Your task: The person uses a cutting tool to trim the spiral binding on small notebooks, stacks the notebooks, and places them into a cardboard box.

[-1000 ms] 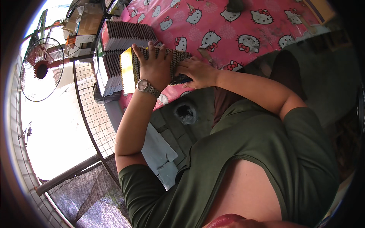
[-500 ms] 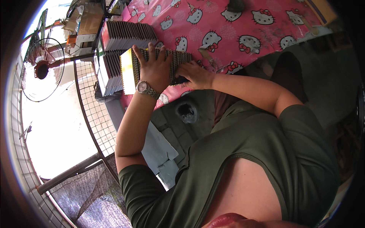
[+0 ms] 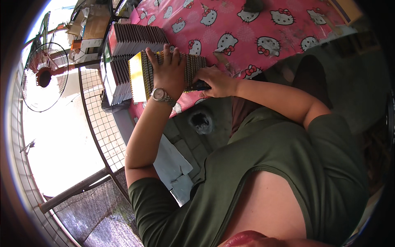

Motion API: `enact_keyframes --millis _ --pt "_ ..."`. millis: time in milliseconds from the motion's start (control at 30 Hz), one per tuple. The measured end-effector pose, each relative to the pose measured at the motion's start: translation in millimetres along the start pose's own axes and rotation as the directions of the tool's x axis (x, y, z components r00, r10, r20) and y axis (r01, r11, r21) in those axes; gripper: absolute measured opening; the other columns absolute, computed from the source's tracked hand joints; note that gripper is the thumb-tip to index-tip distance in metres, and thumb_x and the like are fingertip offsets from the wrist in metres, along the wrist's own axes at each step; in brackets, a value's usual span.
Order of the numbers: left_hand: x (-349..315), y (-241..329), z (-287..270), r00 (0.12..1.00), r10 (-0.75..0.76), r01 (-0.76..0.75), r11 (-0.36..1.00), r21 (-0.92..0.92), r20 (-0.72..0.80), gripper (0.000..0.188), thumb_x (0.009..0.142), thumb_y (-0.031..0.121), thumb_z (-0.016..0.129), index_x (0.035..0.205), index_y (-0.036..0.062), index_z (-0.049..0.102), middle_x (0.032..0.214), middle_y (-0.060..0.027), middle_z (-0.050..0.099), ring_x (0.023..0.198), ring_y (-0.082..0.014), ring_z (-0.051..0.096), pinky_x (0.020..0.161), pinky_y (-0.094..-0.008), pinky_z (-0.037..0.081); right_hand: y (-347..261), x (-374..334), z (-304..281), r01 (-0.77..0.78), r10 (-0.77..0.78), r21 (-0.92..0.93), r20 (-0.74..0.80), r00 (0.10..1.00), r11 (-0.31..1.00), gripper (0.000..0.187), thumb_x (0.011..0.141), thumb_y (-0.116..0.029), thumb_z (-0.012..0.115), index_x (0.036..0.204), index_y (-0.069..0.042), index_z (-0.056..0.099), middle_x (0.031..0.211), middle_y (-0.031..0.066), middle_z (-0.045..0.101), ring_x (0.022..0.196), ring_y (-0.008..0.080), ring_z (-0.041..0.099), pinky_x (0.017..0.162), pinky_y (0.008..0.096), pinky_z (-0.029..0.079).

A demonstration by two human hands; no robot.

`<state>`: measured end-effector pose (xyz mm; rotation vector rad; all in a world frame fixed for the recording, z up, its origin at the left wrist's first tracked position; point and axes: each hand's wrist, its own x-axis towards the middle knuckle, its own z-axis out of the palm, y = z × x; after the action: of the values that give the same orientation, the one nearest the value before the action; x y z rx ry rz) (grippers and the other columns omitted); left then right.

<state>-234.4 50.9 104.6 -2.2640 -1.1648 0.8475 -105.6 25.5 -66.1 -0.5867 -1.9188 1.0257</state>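
A row of spiral-bound notebooks (image 3: 195, 67) stands packed together at the near edge of the table, with a yellow-and-white cover facing left. My left hand (image 3: 169, 72), with a watch at the wrist, lies across the top of this row, its fingers spread. At the row's right end is my right hand (image 3: 217, 82), its bent fingers closed around the end notebooks. Its fingertips are partly hidden against the dark edges. Just left of the row are two more notebook stacks, one with a red cover (image 3: 117, 39) and one with a green-and-white cover (image 3: 111, 78).
A pink tablecloth (image 3: 242, 37) printed with cartoon cat heads covers the table. A standing fan (image 3: 44, 77) is at the left, beside a wire grid panel (image 3: 98, 111). Cardboard boxes (image 3: 98, 24) are piled at the far left. A dark object (image 3: 254, 5) rests at the table's far side.
The right hand has shifted slightly to the right and down at the row's end. The left hand remains spread on the notebooks, nearly still.
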Motion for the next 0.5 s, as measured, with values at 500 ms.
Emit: enact_keyframes --millis 500 --pt "3 -3 -4 0.997 0.007 -0.007 1.000 0.002 0.071 0.062 0.079 0.042 0.070 0.135 0.0213 0.054 0.147 -0.0064 0.046 0.142 -0.0328 0.032 0.104 -0.0802 -0.001 1 14 8 0.059 -0.061 -0.092 -0.017 0.998 0.994 0.046 0.075 -0.025 0.078 0.113 -0.012 0.055 0.109 0.0095 0.057 0.111 0.0315 0.055 0.093 0.0455 0.041"
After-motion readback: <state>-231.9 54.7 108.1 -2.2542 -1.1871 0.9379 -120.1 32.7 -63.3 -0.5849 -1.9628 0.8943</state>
